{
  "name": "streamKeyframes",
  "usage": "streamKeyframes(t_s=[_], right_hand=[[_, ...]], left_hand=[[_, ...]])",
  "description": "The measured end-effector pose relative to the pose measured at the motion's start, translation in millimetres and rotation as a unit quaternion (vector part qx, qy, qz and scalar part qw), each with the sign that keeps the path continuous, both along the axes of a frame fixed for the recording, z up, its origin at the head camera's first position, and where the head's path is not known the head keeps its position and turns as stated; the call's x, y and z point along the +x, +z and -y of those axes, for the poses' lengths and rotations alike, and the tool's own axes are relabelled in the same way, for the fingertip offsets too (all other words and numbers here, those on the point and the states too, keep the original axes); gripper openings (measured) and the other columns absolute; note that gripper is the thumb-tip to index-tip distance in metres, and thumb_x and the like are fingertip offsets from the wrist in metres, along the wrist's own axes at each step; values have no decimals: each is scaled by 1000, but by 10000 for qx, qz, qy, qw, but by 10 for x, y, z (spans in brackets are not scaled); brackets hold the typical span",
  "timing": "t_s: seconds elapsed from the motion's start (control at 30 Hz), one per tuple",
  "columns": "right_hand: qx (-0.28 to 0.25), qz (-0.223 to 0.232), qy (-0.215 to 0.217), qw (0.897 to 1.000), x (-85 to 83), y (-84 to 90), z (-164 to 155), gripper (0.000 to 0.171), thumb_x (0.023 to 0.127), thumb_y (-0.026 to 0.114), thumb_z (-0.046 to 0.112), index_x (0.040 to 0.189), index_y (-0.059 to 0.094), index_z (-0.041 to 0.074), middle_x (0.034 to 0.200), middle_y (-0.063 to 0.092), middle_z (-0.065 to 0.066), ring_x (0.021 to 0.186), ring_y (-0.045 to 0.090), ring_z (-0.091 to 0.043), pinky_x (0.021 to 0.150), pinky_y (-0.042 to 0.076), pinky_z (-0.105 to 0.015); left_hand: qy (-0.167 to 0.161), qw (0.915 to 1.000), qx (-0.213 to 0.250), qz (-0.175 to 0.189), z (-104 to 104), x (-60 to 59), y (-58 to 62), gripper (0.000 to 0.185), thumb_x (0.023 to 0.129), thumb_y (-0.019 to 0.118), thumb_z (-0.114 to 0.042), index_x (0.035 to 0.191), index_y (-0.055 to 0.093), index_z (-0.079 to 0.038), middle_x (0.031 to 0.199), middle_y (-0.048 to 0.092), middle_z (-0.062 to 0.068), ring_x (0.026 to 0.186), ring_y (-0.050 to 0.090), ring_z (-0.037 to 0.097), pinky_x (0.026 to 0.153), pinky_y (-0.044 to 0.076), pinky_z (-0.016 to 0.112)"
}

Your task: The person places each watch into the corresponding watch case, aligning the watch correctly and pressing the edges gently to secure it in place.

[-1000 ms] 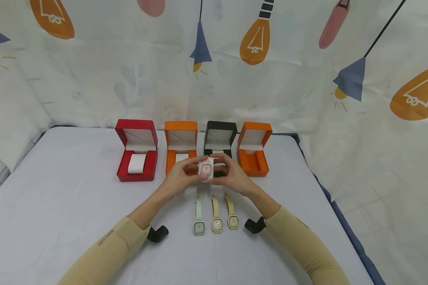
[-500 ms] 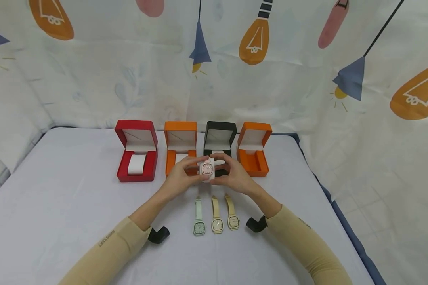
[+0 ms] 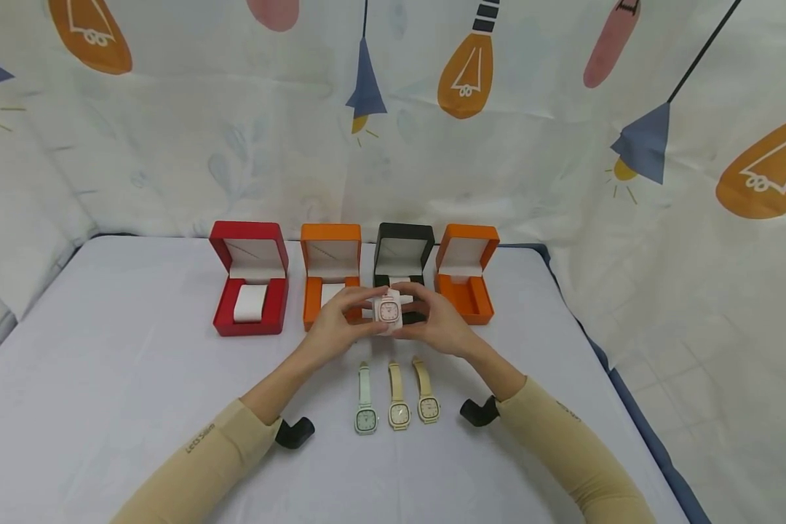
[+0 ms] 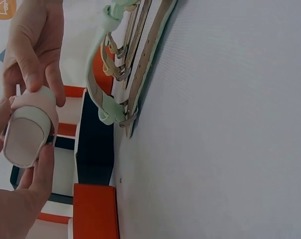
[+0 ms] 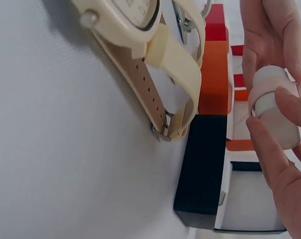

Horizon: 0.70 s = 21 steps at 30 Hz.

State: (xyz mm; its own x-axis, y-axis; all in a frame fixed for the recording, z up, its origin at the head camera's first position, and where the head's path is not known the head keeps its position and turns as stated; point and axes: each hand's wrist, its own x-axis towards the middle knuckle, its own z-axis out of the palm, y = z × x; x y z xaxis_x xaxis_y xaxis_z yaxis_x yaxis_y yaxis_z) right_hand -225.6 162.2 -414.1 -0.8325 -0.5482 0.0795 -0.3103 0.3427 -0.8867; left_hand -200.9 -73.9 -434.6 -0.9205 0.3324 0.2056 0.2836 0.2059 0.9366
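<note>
On the head view I have both hands meeting over the far half of the white table (image 3: 137, 349). The left hand (image 3: 339, 318) and the right hand (image 3: 437, 322) pinch a pale pink watch (image 3: 388, 311) between them, its dial facing me, in front of the black watch box (image 3: 406, 231). Along the far edge I also count a red watch box (image 3: 249, 329) at left, the left orange box (image 3: 330, 231), partly behind the left hand, and the right orange box (image 3: 474, 319); all four lids are raised. Nearer me lie a mint-green watch (image 3: 366, 421) and two cream-yellow watches (image 3: 399, 415), side by side.

My left wrist view comes in sideways. It shows me the pink strap wrapped around a white cushion (image 4: 23, 142), with fingers of both hands gripping them. The mint-green watch's buckled strap looms close.

On the right wrist view, also sideways, I see the same grasp: curled fingers on cushion and strap. A cream-yellow watch fills the foreground, its metal buckle (image 5: 162, 134) by the table.
</note>
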Motion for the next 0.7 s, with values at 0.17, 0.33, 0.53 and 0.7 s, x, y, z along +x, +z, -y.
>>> streamKeyframes(t_s=[0.17,0.33,0.53,0.7], right_hand=[[92,39,-112,9999,-14,7,-104,75,85,85,5,151,48,10,149,50,-5,119,62,-27,89,59,-36],[93,221,-316,9992,-49,18,-250,76,84,86,6,150,50,16,146,53,-2,118,62,-26,94,57,-43],[81,221,-503,9985,-116,31,-425,75,84,85,4,149,50,14,146,52,-6,121,60,-31,100,51,-54],[171,309,-667,9972,-177,27,-531,77,84,84,1,151,49,15,150,48,-4,126,57,-30,104,50,-48]], left_hand=[[-22,9999,71,-92,2,-8,7,61,89,82,-14,146,60,-19,139,53,13,125,56,38,100,53,45],[-9,10000,73,-40,10,-13,-1,59,89,82,-13,145,61,-17,137,52,16,125,55,39,102,51,46],[-6,10000,81,8,23,5,4,57,88,83,-13,141,64,-15,131,55,11,123,56,37,101,52,45],[-7,10000,71,-20,39,15,-20,56,88,83,-12,141,64,-15,132,56,15,123,57,37,100,53,45]])
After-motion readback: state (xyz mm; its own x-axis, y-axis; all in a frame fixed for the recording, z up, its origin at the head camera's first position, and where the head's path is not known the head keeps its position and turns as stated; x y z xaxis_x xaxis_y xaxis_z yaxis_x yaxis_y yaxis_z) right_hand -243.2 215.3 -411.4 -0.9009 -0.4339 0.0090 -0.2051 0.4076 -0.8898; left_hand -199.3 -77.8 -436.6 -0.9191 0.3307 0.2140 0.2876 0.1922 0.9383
